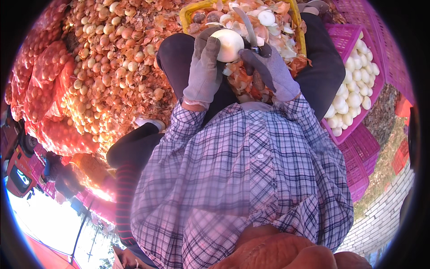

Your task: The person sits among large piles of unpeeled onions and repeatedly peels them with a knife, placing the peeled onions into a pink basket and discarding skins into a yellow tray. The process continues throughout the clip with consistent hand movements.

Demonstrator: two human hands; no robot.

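Observation:
A peeled white onion (pixel 231 45) sits in my left hand (pixel 205 64), gloved in grey, its fingers wrapped round the side. My right hand (pixel 270 69), in a matching glove, grips a small knife (pixel 248 27) by its handle; the curved blade points up and away from me. The right fingertips are close to the onion's lower right side, and I cannot tell whether they touch it. Both hands are above the near part of a yellow crate (pixel 301 30) that holds onion skins (pixel 282 40), a few onions and a pale cut onion piece (pixel 266 17).
To the right, a pink plastic crate (pixel 379 88) holds many peeled onions (pixel 354 80). More pink crates (pixel 357 158) stand behind it. Unpeeled onions (pixel 100 67) and loose skins cover the ground at left, beside red mesh sacks (pixel 50 70). Another person's striped sleeve (pixel 125 201) is close on my left.

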